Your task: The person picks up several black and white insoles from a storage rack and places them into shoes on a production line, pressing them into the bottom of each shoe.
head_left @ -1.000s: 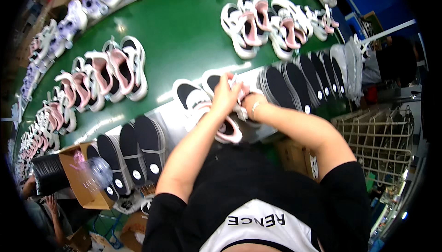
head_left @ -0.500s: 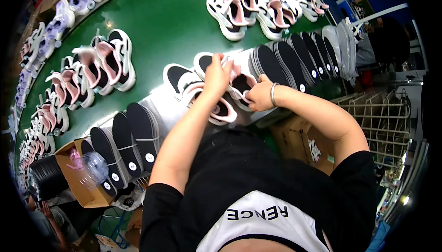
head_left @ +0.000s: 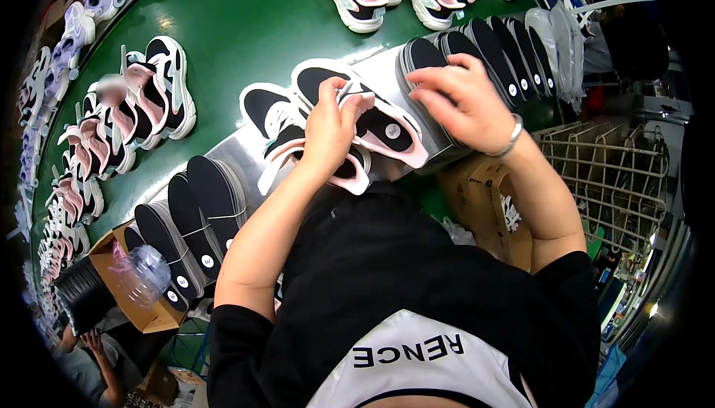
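At the near edge of the green tabletop (head_left: 246,28), the left hand (head_left: 328,128) pinches the pink-and-black sneaker (head_left: 387,136) while the right hand (head_left: 462,102), fingers loosely spread, reaches the stacked black insoles (head_left: 477,39); its mate (head_left: 287,143) looks already fitted.

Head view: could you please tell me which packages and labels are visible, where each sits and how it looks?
Open brown cardboard box: lower left, holding clear crumpled plastic.
Second brown cardboard box: under the right hand, printed in dark ink.
Small round white stickers: on black insoles, including the shoe by the left hand.
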A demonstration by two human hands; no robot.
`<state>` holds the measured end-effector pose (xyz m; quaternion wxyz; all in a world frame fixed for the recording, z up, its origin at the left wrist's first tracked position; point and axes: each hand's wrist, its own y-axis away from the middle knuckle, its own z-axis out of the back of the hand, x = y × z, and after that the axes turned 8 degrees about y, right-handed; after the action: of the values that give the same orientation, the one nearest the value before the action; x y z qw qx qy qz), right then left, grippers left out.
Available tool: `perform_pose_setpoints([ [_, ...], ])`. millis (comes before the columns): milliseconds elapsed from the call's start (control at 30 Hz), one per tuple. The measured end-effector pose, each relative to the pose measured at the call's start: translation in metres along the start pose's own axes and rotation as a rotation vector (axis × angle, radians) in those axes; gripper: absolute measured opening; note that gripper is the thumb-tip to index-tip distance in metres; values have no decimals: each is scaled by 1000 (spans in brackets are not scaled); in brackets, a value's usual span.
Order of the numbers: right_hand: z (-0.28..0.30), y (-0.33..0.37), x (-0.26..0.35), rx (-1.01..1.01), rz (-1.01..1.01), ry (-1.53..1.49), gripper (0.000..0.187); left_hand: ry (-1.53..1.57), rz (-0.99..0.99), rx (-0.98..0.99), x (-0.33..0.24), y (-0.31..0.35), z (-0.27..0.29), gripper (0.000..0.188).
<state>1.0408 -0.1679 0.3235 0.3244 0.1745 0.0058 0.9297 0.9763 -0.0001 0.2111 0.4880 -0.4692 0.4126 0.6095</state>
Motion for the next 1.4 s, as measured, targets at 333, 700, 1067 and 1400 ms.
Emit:
perform_pose_setpoints([
  [333,-94,-2,-18,742,-55,248,20,280,297,-2,24,-36,-19,36],
  [700,-118,2,-15,392,-192,-188,38,-209,-374,-166,-37,23,3,36],
  [1067,-101,-80,26,376,-253,-30,21,-342,-408,-343,0,68,28,45],
  [1400,-57,-212,-42,-466,-239,10,14,-493,-146,-283,39,27,23,41],
])
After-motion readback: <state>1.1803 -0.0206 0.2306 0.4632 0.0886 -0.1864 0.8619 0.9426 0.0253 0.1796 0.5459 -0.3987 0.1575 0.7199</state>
